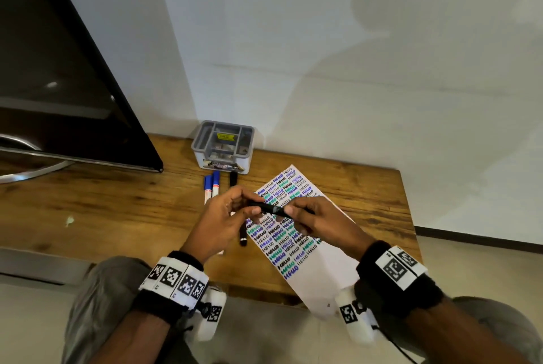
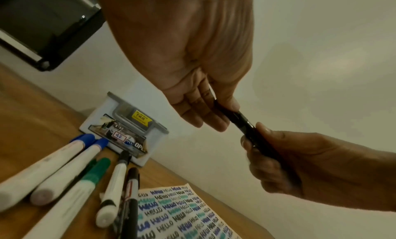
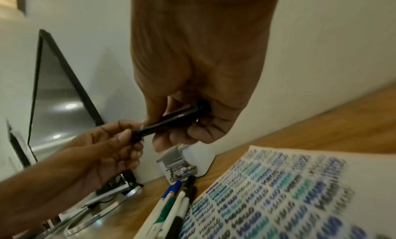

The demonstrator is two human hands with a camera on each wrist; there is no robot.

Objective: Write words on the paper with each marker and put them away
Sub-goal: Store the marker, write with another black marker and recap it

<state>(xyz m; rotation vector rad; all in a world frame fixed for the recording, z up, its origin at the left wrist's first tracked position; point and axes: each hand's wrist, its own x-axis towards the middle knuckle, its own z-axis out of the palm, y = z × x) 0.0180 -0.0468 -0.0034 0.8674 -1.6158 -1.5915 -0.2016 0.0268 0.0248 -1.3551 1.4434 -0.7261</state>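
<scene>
A black marker (image 1: pixel 271 208) is held level in the air above the paper (image 1: pixel 323 269), which is covered with rows of "HELLO" in black, blue and green. My left hand (image 1: pixel 249 211) pinches the marker's left end between thumb and fingertips (image 2: pixel 233 105). My right hand (image 1: pixel 291 211) grips the other end, its fingers curled round the barrel (image 3: pixel 171 119). The marker's tip is hidden, so I cannot tell whether the cap is on. More markers lie on the table left of the paper: two blue-capped ones (image 1: pixel 212 187), a green one (image 2: pixel 85 180), a black-capped white one (image 2: pixel 113 190) and a slim black one (image 1: pixel 243 236).
A grey and white organiser box (image 1: pixel 222 146) with open compartments stands against the wall behind the markers. A black monitor (image 1: pixel 58 70) on a metal stand fills the left. The wooden table's (image 1: pixel 117 217) front edge runs just ahead of my knees.
</scene>
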